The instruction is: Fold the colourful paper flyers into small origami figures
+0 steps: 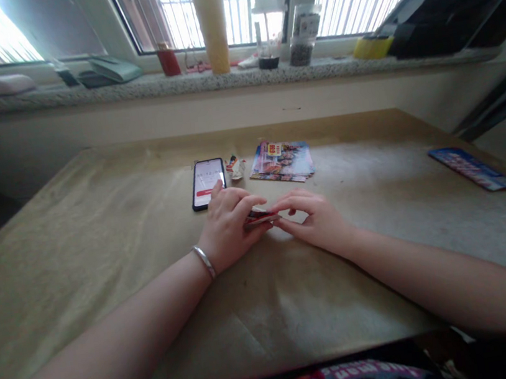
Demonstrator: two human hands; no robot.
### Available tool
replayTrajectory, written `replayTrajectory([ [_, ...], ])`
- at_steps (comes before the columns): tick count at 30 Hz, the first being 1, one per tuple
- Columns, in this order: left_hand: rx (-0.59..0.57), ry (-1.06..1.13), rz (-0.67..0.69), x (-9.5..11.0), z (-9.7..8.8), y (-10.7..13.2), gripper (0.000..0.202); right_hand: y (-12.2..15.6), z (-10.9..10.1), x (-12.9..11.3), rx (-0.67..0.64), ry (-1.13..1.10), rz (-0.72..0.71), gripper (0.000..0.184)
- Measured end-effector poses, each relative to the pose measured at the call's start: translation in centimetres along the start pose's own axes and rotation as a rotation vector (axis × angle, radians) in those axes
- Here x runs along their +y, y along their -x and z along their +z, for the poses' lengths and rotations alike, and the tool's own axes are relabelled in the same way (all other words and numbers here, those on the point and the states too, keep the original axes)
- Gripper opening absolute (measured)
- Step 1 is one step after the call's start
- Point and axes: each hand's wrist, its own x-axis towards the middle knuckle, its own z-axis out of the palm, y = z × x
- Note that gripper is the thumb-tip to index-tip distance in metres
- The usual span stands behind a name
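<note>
Close by, both forearms rest on the paper-covered table (pixel 101 248), with a silver bracelet (pixel 205 262) on the left wrist. At the table's middle the left hand (pixel 227 227) curls its fingers over a small flat stack of cards (pixel 261 218), and the right hand (pixel 316 221) pinches its other end. Just beyond lie a lit phone (pixel 207 183), a torn wrapper (pixel 235 167) and a colourful card pile (pixel 283 161). A blue packet (pixel 473 168) sits well off right.

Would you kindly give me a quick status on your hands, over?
Left hand and right hand both pinching a thin card stack, close to the table. Phone by left fingertips. Small wrapper and colourful leaflets just beyond.
</note>
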Motion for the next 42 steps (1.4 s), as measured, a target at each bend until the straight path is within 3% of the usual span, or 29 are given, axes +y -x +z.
replayTrajectory([
  [3, -0.009, 0.031, 0.025, 0.0, -0.1, 0.0, 0.034, 0.0, 0.1, 0.2, 0.051, 0.058, -0.029, 0.005],
  [10, 0.002, 0.098, 0.068, -0.1, -0.4, 0.0, 0.042, 0.0, -1.1, 0.7, 0.116, 0.275, -0.079, 0.011],
  [16, 0.018, 0.098, 0.108, 0.0, -0.4, -0.3, 0.034, 0.0, -2.8, 0.8, 0.049, 0.615, -0.219, 0.012],
  [21, 0.075, 0.16, 0.103, 0.6, -0.3, -0.5, 0.024, -0.1, -2.2, -0.4, -0.023, 0.736, -0.27, 0.016],
  [27, 0.095, 0.193, 0.06, 0.9, -0.4, -0.6, 0.015, -0.2, -0.9, -0.9, -0.021, 0.678, -0.301, 0.016],
  [36, 0.208, 0.391, 0.061, 0.4, -0.4, -0.6, 0.004, -0.3, -1.0, 0.9, 0.023, 0.29, -0.266, 0.014],
  [42, 0.21, 0.461, 0.01, 0.2, -0.2, -0.3, 0.006, -0.4, -1.3, 1.5, 0.125, 0.192, -0.232, 0.01],
])
